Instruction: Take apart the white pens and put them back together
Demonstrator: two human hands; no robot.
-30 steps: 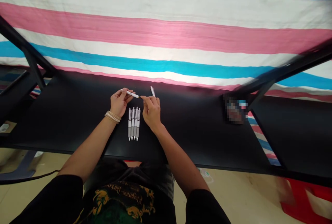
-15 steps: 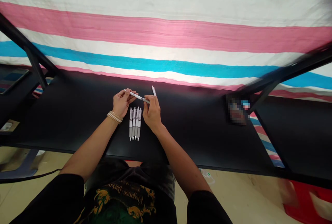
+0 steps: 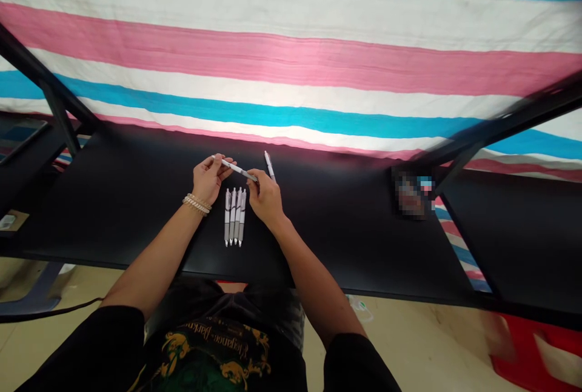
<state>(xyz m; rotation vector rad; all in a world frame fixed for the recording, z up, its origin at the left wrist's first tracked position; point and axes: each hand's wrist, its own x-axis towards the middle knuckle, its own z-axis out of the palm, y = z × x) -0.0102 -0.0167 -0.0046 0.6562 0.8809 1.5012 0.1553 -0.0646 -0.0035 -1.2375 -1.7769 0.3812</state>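
Fingers: left hand (image 3: 208, 180) grasping the upper barrel of the white pen (image 3: 236, 168); right hand (image 3: 266, 197) grasping its grey grip end, tip hidden.
Held pen: between both hands, raised over the worktop (image 3: 345, 222), slanting down toward the right hand.
Barrel handling: best steadied by the left fingers, with no squeeze on the clip.
Grip end: right fingers should stay in line with the barrel and turn lightly; a sideways push could cross the joint, if it is a threaded one. Seating can't be told.
Row: four pens (image 3: 232, 216) side by side just below the hands, tips toward the person; wrists should clear them.
Lone pen: fifth pen (image 3: 269, 163) beyond the right hand, its lower end partly covered.
Change, first frame: thin dark end showed at the barrel's front; grey grip section is there now.
Change, second frame: right fingers now cover more of the grey section; more of the fifth pen shows. Row looks unchanged.
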